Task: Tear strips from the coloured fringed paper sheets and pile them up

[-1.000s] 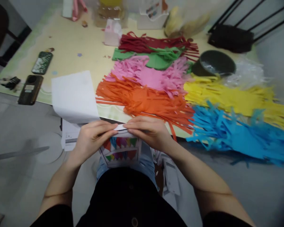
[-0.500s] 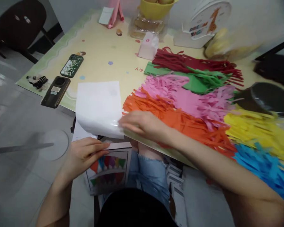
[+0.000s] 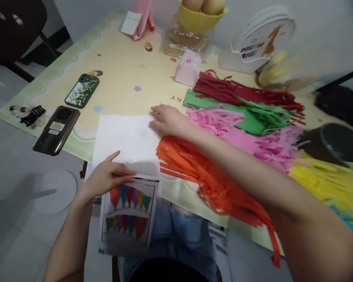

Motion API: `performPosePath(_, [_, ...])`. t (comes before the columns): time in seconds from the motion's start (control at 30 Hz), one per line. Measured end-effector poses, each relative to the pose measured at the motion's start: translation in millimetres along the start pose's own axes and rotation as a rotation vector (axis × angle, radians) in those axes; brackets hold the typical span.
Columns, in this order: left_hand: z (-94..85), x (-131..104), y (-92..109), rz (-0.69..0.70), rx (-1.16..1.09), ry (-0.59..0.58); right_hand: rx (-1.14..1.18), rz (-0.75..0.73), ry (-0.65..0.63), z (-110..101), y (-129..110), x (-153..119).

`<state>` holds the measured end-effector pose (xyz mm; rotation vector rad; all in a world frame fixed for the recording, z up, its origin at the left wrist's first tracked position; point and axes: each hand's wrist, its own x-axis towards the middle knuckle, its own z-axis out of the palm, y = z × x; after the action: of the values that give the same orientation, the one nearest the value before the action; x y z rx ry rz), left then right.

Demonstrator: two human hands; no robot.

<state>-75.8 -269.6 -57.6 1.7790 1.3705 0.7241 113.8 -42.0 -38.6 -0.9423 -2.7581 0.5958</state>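
My left hand [image 3: 110, 176] grips the upper edge of a printed sheet [image 3: 128, 219], which shows two rows of coloured pennant flags and hangs over the table's front edge. Above it lies a white sheet [image 3: 123, 135] with a glossy lower fold; I cannot tell whether the two are one piece. My right hand [image 3: 169, 119] is beside the white sheet's upper right corner, fingers stretched out and nothing visibly in them. Under my right forearm, orange paper fringe [image 3: 191, 164] spreads out, one strip hanging over the edge. Pink fringe [image 3: 214, 119] lies just right of that hand.
Dark red fringe [image 3: 247, 90], green fringe [image 3: 253, 117], yellow fringe [image 3: 326, 188] and blue fringe [image 3: 350, 219] lie to the right, near a dark bucket [image 3: 323, 141]. Two phones [image 3: 82, 92] and a hair clip [image 3: 29, 114] are at left. A yellow bowl [image 3: 200, 19] stands behind.
My right hand has moved up and away from me along the white sheet, which now lies flatter. The orange fringe has shifted towards the front edge. My left hand still grips the printed sheet.
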Motion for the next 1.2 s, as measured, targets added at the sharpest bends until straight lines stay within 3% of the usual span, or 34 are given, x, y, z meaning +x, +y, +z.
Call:
performPosePath(0.1, [-0.3, -1.5, 1.2, -0.012, 0.012, 0.004, 0.113, 0.190, -0.135, -10.8, 4.2, 24.9])
performPosePath(0.33, [-2.7, -1.8, 3.3, -0.010, -0.031, -0.008, 0.843, 0.077, -0.237, -33.2, 4.8, 9.3])
performPosePath(0.63, [0.4, -4.4, 1.9, -0.003, -0.046, 0.033, 0.970, 0.148, -0.198, -30.1, 1.1, 2.6])
performPosePath(0.77, [1.3, -4.8, -0.3, 0.005, -0.038, 0.027, 0.937, 0.229, -0.136, -15.3, 6.9, 17.5])
performPosePath(0.93, [2.3, -4.7, -0.6, 0.014, -0.047, 0.047, 0.739, 0.201, -0.129, -2.2, 14.4, 30.7])
performPosePath(1.1, [3.5, -4.9, -0.8, 0.008, -0.035, 0.064, 0.275, -0.014, 0.156, 2.2, 10.3, 11.2])
performPosePath(1.2, [3.7, -4.8, -1.2, 0.010, -0.030, 0.056, 0.128, -0.153, 0.055, 7.8, 4.6, -7.6])
